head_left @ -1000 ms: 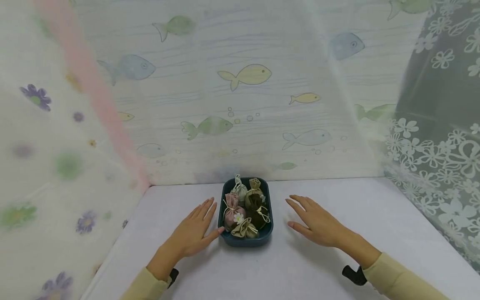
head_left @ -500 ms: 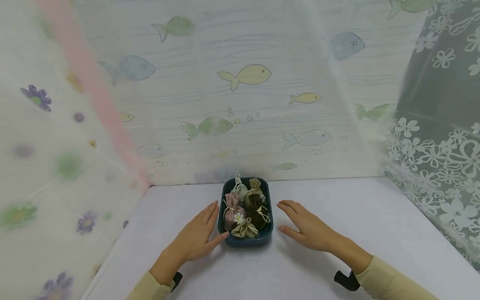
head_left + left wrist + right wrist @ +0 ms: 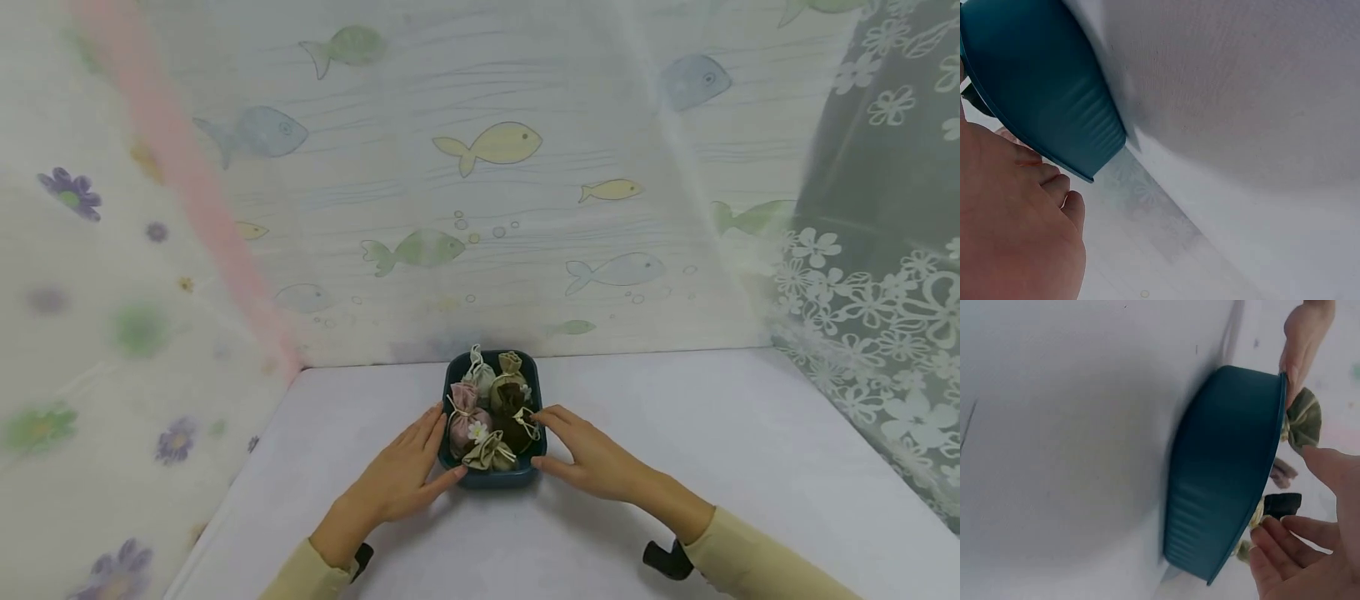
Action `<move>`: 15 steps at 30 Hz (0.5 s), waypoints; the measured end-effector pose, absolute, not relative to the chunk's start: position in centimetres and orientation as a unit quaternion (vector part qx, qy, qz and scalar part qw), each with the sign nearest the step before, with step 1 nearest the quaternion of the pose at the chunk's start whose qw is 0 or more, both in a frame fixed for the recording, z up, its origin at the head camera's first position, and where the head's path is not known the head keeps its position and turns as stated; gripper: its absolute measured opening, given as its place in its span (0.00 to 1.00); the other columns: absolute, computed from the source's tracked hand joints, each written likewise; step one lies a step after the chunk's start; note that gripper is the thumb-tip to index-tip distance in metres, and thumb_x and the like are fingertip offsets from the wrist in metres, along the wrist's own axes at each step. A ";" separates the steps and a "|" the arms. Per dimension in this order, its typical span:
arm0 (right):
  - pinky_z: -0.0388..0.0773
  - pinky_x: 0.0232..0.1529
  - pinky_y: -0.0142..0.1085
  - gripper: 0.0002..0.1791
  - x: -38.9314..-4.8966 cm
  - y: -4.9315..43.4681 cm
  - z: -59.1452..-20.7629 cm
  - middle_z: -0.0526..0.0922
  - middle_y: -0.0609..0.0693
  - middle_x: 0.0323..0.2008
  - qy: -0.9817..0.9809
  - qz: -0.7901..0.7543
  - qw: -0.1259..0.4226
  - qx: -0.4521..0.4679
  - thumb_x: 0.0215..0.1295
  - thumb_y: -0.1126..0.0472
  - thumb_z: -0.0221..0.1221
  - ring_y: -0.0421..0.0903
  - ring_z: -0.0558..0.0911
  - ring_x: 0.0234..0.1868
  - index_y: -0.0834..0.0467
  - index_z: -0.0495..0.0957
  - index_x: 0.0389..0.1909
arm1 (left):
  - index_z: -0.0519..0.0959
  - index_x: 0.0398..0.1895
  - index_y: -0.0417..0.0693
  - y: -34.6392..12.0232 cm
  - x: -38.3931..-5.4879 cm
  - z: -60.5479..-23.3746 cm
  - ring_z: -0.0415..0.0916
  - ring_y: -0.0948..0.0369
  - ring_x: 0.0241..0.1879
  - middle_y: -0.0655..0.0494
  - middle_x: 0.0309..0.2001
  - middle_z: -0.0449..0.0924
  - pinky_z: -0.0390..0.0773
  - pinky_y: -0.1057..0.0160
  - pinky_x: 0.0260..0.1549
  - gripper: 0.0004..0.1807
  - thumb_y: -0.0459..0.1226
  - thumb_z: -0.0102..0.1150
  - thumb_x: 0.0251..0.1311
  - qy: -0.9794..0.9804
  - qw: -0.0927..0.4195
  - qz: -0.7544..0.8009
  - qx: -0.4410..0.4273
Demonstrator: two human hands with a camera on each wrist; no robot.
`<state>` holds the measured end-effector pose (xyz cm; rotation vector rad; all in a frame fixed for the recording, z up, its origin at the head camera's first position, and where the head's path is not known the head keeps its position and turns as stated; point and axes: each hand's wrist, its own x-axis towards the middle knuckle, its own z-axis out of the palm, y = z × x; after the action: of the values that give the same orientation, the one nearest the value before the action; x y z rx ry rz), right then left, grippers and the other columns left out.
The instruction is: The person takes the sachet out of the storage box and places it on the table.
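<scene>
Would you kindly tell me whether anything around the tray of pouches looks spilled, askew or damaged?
Nothing stands out: the teal tray sits flat on the white tabletop, the pouches lie inside it, none visible outside, and no damage shows.

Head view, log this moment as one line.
Blue-green bin on table; five pouches inside; left hand at left side; right hand at right side

From where I stood, I could make out no readable text, label, brand, number or sign on anything in view, near or far.
</scene>
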<state>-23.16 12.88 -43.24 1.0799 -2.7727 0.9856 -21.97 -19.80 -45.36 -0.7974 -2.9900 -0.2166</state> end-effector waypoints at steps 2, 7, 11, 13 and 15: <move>0.73 0.65 0.53 0.33 -23.3 12.4 -43.2 0.73 0.54 0.67 -0.880 0.322 -0.004 0.350 0.73 0.53 0.63 0.54 0.74 0.68 0.63 0.68 0.72 | 0.48 0.82 0.36 -19.8 -22.0 -45.4 0.39 0.51 0.81 0.44 0.83 0.38 0.53 0.45 0.76 0.53 0.70 0.33 0.72 -0.964 0.019 -0.071 -0.257; 0.75 0.63 0.53 0.31 -23.4 11.2 -43.3 0.75 0.55 0.64 -0.868 0.337 -0.016 0.363 0.72 0.54 0.64 0.52 0.77 0.64 0.64 0.69 0.70 | 0.48 0.81 0.35 -19.7 -22.0 -45.7 0.41 0.48 0.81 0.42 0.83 0.39 0.55 0.44 0.75 0.52 0.68 0.36 0.73 -0.961 0.019 -0.086 -0.262; 0.76 0.62 0.51 0.29 -23.5 10.3 -43.6 0.78 0.54 0.61 -0.860 0.346 -0.020 0.375 0.72 0.55 0.64 0.51 0.78 0.62 0.64 0.71 0.68 | 0.48 0.81 0.33 -19.4 -22.0 -45.7 0.41 0.45 0.81 0.39 0.82 0.38 0.55 0.43 0.74 0.52 0.68 0.37 0.74 -0.959 0.014 -0.096 -0.266; 0.77 0.61 0.50 0.27 -23.6 9.8 -43.8 0.79 0.53 0.58 -0.854 0.349 -0.012 0.385 0.72 0.56 0.64 0.51 0.79 0.60 0.63 0.73 0.66 | 0.48 0.81 0.32 -19.3 -22.0 -45.8 0.40 0.44 0.81 0.38 0.82 0.37 0.55 0.42 0.74 0.52 0.67 0.36 0.74 -0.959 0.013 -0.099 -0.265; 0.78 0.59 0.49 0.24 -23.6 9.3 -44.1 0.80 0.52 0.55 -0.849 0.354 -0.006 0.392 0.72 0.57 0.64 0.50 0.80 0.58 0.62 0.75 0.64 | 0.47 0.81 0.33 -19.3 -21.9 -45.9 0.38 0.45 0.81 0.38 0.82 0.35 0.55 0.43 0.75 0.52 0.67 0.35 0.75 -0.960 0.007 -0.099 -0.262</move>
<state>-23.64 9.25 -44.13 1.2361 -2.6780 1.1151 -21.93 -19.27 -45.90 -0.8178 -3.0020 -0.3089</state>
